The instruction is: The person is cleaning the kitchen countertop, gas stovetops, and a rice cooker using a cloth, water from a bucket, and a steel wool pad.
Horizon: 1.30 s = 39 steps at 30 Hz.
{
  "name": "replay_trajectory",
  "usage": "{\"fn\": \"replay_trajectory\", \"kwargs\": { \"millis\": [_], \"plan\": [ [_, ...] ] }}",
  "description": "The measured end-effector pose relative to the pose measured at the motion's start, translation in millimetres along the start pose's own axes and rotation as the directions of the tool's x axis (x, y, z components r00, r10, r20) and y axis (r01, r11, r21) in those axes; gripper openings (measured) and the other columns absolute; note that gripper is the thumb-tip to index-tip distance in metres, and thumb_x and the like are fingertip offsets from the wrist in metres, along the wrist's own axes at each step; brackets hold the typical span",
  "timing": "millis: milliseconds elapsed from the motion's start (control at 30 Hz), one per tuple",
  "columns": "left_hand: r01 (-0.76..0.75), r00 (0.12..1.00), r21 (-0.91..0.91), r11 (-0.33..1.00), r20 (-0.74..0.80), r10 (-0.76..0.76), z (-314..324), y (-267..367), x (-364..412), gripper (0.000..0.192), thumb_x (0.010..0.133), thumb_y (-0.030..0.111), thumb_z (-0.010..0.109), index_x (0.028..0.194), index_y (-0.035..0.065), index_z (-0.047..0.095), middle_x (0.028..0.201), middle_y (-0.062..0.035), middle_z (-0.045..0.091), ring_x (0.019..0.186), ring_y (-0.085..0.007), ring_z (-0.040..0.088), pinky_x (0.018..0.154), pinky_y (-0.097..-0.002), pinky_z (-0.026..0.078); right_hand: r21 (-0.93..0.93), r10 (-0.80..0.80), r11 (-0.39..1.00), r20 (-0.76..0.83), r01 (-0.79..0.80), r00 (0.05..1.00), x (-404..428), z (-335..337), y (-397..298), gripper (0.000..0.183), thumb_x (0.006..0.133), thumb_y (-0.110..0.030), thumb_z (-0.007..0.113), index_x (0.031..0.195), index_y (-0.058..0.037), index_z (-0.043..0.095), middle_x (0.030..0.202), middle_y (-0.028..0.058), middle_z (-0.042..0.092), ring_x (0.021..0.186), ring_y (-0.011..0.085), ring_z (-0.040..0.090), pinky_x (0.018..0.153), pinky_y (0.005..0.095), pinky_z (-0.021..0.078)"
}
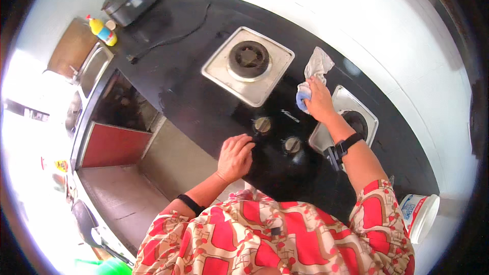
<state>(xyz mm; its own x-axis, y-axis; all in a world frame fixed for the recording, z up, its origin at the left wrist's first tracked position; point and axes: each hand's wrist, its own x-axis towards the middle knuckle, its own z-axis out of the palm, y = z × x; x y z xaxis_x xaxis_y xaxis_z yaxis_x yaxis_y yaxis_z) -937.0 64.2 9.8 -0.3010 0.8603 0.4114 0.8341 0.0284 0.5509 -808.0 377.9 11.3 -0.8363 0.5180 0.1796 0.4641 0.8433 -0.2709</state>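
Note:
My right hand [320,101] grips a crumpled whitish cloth with a blue part [319,63] on the black glass top of a gas stove [275,172], between the two burners. Left of the cloth lies a square steel drip tray [214,67] with a round dark burner [249,59] in it. My right forearm covers part of the second drip tray [340,95] and its burner [355,124]. Close to the front edge, my left hand [237,156] rests with bent fingers and holds nothing. Two control knobs [262,125] [293,145] sit between my hands.
A dark appliance [131,2] stands at the far left corner, its black cord [172,41] trailing over the counter. Near it are a yellow bottle [102,30] and a steel sink [93,70]. A white plastic bucket [420,214] is at the right. White wall runs behind.

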Motion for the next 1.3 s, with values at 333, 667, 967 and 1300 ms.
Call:
{"fn": "replay_trajectory", "kwargs": {
  "millis": [333, 667, 967, 1300],
  "plan": [
    [0.001, 0.999, -0.006, 1.000, -0.045, -0.002, 13, -9, 9, 0.032, 0.071, 0.002, 0.063, 0.102, 0.0035, 0.060, 0.111, -0.0126, 0.058, 0.108, -0.0321, 0.055, 0.093, -0.0452, 0.042, 0.225, -0.121, 0.970, 0.113, 0.093, 0.986, 21, 1, -23, 0.063, 0.067, 0.000, 0.066, 0.127, -0.0088, 0.049, 0.121, 0.0146, 0.055, 0.115, 0.0340, 0.051, 0.098, 0.0423, 0.0408],
    [-0.035, 0.996, -0.119, 0.992, -0.089, 0.024, 3, 12, 9, 0.035, 0.069, -0.002, 0.064, 0.103, 0.0064, 0.061, 0.115, -0.0143, 0.056, 0.112, -0.0351, 0.053, 0.095, -0.0457, 0.043, -0.124, 0.542, 0.839, 0.124, -0.529, 0.831, 38, 7, 45, 0.059, 0.085, -0.034, 0.062, 0.136, -0.0133, 0.041, 0.141, 0.0121, 0.040, 0.128, 0.0360, 0.039, 0.103, 0.0526, 0.0332],
    [0.096, 0.989, 0.003, 0.995, -0.112, -0.095, -34, -26, -17, 0.030, 0.070, -0.002, 0.062, 0.100, 0.0036, 0.062, 0.112, -0.0167, 0.056, 0.107, -0.0378, 0.053, 0.092, -0.0455, 0.044, -0.138, 0.772, 0.635, 0.156, -0.760, 0.616, -1, -3, 55, 0.062, 0.085, -0.040, 0.061, 0.130, -0.0018, 0.043, 0.130, 0.0221, 0.048, 0.120, 0.0407, 0.048, 0.096, 0.0482, 0.0426],
    [0.097, 0.988, -0.055, 0.994, -0.115, -0.102, -23, -21, -28, 0.026, 0.073, -0.003, 0.060, 0.098, 0.0026, 0.061, 0.109, -0.0179, 0.057, 0.102, -0.0376, 0.055, 0.089, -0.0437, 0.046, 0.008, 0.498, 0.866, -0.087, -0.499, 0.863, -55, -1, 12, 0.051, 0.076, -0.026, 0.071, 0.111, 0.0050, 0.051, 0.108, 0.0262, 0.055, 0.102, 0.0417, 0.054, 0.089, 0.0463, 0.0434]
  ]
}}
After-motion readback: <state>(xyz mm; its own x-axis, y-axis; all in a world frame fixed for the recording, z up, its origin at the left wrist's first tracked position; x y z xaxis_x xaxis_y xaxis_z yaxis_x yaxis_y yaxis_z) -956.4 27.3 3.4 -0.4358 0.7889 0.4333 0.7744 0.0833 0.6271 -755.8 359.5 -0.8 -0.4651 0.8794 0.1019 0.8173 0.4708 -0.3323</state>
